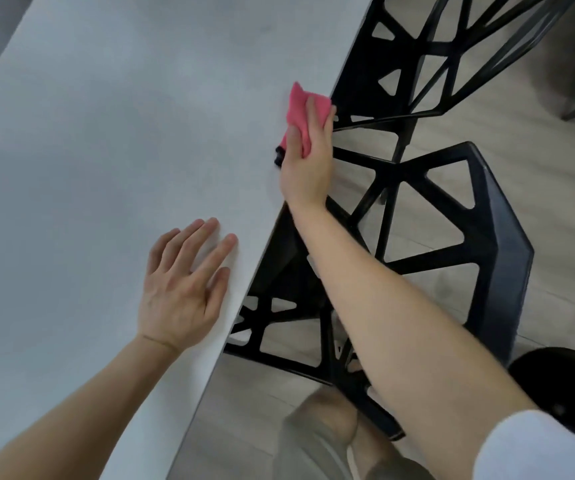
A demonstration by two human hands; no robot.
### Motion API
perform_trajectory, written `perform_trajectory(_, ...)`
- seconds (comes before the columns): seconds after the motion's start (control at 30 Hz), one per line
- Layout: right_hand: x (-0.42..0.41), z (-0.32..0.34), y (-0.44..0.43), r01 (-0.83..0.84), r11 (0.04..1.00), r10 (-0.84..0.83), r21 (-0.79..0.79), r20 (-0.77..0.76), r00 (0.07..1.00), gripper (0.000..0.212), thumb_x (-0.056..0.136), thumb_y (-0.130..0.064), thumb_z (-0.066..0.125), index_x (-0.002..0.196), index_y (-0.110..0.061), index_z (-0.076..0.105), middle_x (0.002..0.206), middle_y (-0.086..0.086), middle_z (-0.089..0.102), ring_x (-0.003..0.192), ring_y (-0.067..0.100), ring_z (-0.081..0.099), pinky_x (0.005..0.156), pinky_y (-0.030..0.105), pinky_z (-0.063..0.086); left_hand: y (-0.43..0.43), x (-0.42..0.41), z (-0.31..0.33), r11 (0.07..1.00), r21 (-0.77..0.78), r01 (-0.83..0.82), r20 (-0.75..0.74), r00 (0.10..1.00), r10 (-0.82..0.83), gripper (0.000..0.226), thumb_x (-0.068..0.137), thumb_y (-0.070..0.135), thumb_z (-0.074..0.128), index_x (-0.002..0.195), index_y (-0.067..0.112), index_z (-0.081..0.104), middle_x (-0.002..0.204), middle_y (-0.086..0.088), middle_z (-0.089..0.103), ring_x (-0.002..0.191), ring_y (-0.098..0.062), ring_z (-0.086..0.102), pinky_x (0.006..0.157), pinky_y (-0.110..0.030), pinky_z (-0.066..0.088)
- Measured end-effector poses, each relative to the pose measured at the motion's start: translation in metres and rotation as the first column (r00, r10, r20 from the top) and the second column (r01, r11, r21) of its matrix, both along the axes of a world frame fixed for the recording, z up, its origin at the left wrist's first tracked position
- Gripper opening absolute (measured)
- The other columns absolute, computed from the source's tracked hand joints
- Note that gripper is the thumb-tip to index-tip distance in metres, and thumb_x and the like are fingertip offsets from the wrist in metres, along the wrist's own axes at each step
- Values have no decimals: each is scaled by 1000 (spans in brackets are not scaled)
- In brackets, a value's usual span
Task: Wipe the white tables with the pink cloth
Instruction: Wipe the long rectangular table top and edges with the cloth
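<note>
A white table (106,150) fills the left and middle of the view, its right edge running diagonally from top right to bottom centre. My right hand (308,161) presses a folded pink cloth (300,105) flat onto the table right at that edge. A small dark bit shows under the cloth by my thumb. My left hand (185,289) lies flat on the table nearer to me, fingers spread, holding nothing.
Two black chairs with open triangular lattice backs stand along the table's right edge, one near (452,237) and one farther (435,53). Pale wood floor (539,150) lies beyond them. A round black object (563,386) sits at lower right. My leg (327,438) shows below.
</note>
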State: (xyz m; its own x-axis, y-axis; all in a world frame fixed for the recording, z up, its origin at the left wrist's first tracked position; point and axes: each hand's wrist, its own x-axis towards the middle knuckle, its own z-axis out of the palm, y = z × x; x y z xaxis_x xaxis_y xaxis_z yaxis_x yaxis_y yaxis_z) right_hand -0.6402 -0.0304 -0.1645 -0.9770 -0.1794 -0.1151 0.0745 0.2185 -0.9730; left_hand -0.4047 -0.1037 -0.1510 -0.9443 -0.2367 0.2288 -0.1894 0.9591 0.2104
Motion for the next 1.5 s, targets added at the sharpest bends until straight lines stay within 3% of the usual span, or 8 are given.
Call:
perform_trajectory(0.17, 118, 3, 31, -72, 997, 72, -35, 8, 997, 54, 116, -31, 53, 167, -37, 39, 182, -9, 9, 143, -29, 21, 108, -1, 33, 2, -1, 1, 1000, 9, -4, 6, 1000, 4, 42, 106, 19, 55, 147, 19, 66, 160, -11, 53, 149, -34, 50, 120, -60, 37)
perform_trajectory(0.4, 83, -2, 42, -213, 976, 213, -45, -10, 977, 56, 114, -24, 55, 167, -32, 38, 180, -6, 7, 139, -24, 30, 105, -6, 26, 3, -2, 3, 1000, 14, -2, 19, 1000, 2, 44, 104, 12, 53, 146, 17, 67, 159, -11, 54, 149, -35, 49, 120, -61, 36)
perform_trajectory(0.57, 14, -5, 16, -79, 996, 78, -44, -16, 997, 54, 115, -28, 51, 168, -29, 39, 181, 3, 16, 161, 18, 31, 120, 19, 37, 4, -3, 5, 1000, -11, 3, 17, 1000, -3, 43, 105, 13, 52, 145, 16, 67, 159, -11, 54, 149, -34, 49, 120, -59, 35)
perform_trajectory(0.83, 296, 6, 75, -184, 973, 194, -138, 65, 979, 54, 114, -14, 53, 166, -24, 42, 181, -2, 17, 153, -19, 22, 115, 1, 28, -3, 0, 3, 1000, -18, 18, 42, 999, -17, 44, 111, 18, 42, 149, 19, 62, 160, -9, 54, 152, -30, 45, 124, -52, 31)
perform_trajectory(0.97, 287, 8, 78, -218, 963, 228, -161, 45, 973, 55, 113, -16, 57, 164, -31, 42, 181, -10, 11, 138, -30, 33, 115, 8, 39, -1, 19, 16, 998, 44, 53, 100, 993, -57, 46, 110, 15, 39, 152, 15, 58, 162, -10, 52, 155, -28, 42, 127, -50, 31)
perform_trajectory(1.2, 184, 14, 39, -65, 998, 65, -2, -27, 998, 55, 115, -20, 51, 169, -27, 38, 181, 0, 16, 141, -3, 45, 106, 1, 33, 16, 176, 20, 993, -1, 116, 131, 985, -115, 42, 111, 14, 46, 152, 16, 58, 164, -9, 49, 155, -29, 41, 125, -54, 31)
perform_trajectory(1.33, 308, 12, 58, -55, 998, 55, -8, -38, 998, 54, 116, -24, 51, 168, -29, 39, 181, -5, 16, 141, -23, 29, 98, -10, 27, 13, 200, 8, 995, 7, 97, 106, 990, -97, 47, 113, 21, 39, 157, 19, 54, 169, -7, 43, 161, -23, 31, 128, -55, 26)
perform_trajectory(1.5, 442, 10, 91, -134, 982, 142, -134, 50, 989, 55, 113, -13, 56, 164, -31, 46, 179, -14, 18, 152, -18, 25, 121, 11, 33, 16, 198, 3, 996, 16, 84, 101, 991, -85, 51, 114, 34, 32, 157, 19, 55, 168, -9, 44, 161, -26, 32, 128, -55, 26)
